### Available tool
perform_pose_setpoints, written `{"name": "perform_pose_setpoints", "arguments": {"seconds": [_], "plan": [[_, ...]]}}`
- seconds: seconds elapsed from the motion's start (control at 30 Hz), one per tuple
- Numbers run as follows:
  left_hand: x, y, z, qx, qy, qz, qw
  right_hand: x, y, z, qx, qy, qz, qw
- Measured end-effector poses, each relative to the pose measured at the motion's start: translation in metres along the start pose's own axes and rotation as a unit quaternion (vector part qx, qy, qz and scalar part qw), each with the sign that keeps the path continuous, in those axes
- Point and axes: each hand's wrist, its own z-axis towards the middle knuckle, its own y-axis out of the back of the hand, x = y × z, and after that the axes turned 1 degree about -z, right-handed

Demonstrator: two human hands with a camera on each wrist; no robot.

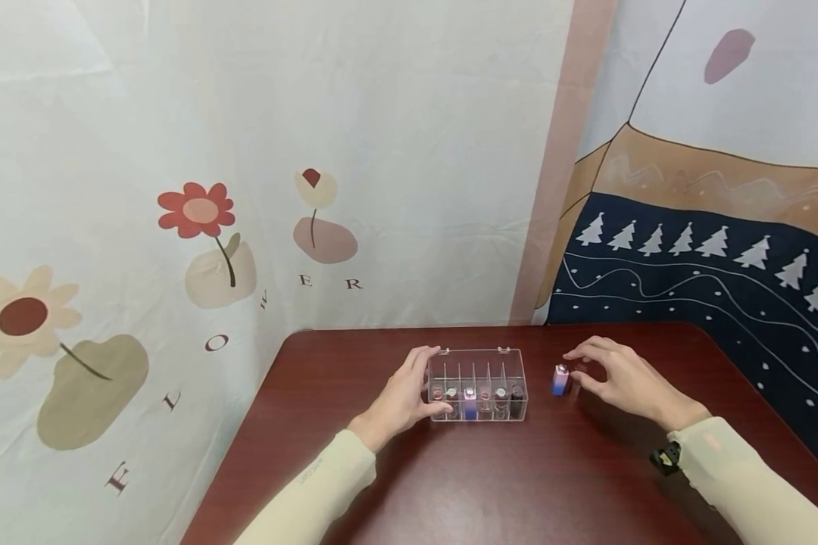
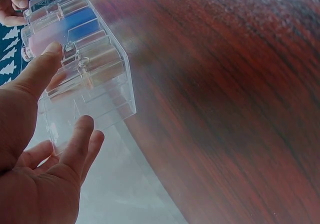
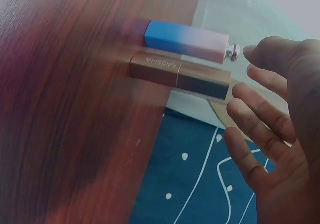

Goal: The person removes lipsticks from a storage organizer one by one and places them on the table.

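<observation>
My left hand (image 1: 405, 395) holds a clear plastic lipstick case (image 1: 477, 363) at its left end, thumb at the front and fingers behind. Its hinged lid stands raised at the back. Several tubes stand in a row in its compartments, among them a pink-and-blue one (image 1: 470, 403). To the right of the case, another pink-to-blue lipstick (image 3: 185, 40) with a silver knob stands upright beside a brownish lipstick (image 3: 157, 70) lettered MISSHA. Around these two hovers my right hand (image 1: 623, 381), fingers spread and thumb near the tops; no grip shows.
Both lipsticks and the case stand on a dark red wood-grain table (image 1: 477, 484). Behind the table hangs a pale cloth (image 1: 416, 151) with flower prints. A navy cloth (image 1: 661, 288) with white trees hangs at the right, close to the table's edge.
</observation>
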Motion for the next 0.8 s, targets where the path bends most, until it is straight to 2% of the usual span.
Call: {"name": "perform_pose_setpoints", "arguments": {"seconds": [0.47, 0.8], "plan": [[-0.002, 0.000, 0.000, -0.002, 0.010, -0.011, 0.9999, 0.021, -0.004, 0.008, 0.008, 0.026, 0.006, 0.9996], [-0.003, 0.001, 0.000, 0.005, 0.016, -0.029, 0.9994, 0.034, -0.014, 0.013, -0.017, 0.071, 0.004, 0.9973]]}}
